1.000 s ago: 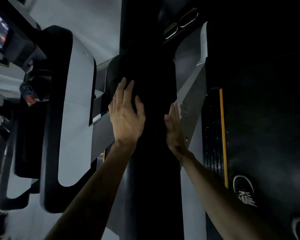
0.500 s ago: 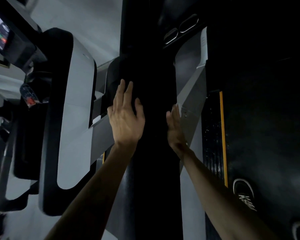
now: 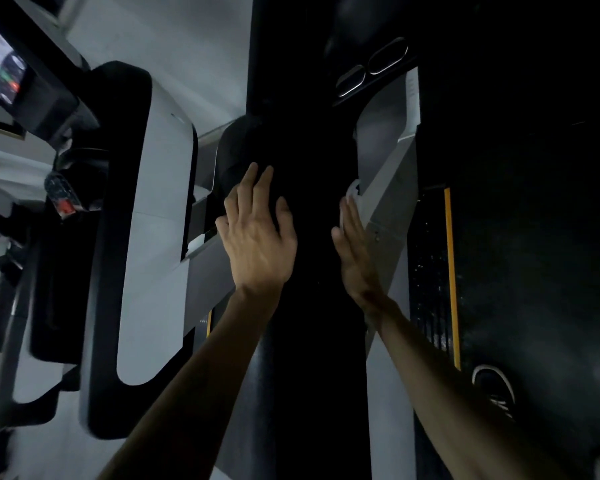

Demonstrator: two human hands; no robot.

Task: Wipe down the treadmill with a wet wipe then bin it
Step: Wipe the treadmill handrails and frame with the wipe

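My left hand [image 3: 257, 237] lies flat, fingers straight and spread, on the black upright column [image 3: 309, 306] of the treadmill, which serves here as the landmark. My right hand [image 3: 354, 251] is edge-on against the column's right flank, fingers straight, pressing the wet wipe [image 3: 353, 192] onto the grey slanted side panel [image 3: 388, 209] that meets the column there. Only a crumpled white corner of the wipe shows, just beyond my fingertips; the rest is hidden under the palm, so its full outline cannot be told. What shows runs lengthwise along the panel edge, roughly parallel to the column's long axis, its free corner pointing up and away from me. The two hands are apart, one on each side of the column, neither curled round anything. Judged from this view, wiping is under way: the wipe is at work on the panel right of the column, and how much of the machine is already clean cannot be read from these dark surfaces. Left of the column stands a neighbouring machine [image 3: 146, 237] with a lit display [image 3: 4, 71]. Right of the column runs a yellow stripe [image 3: 451, 271] beside my shoe [image 3: 492, 386]. No bin is in view; binning remains.
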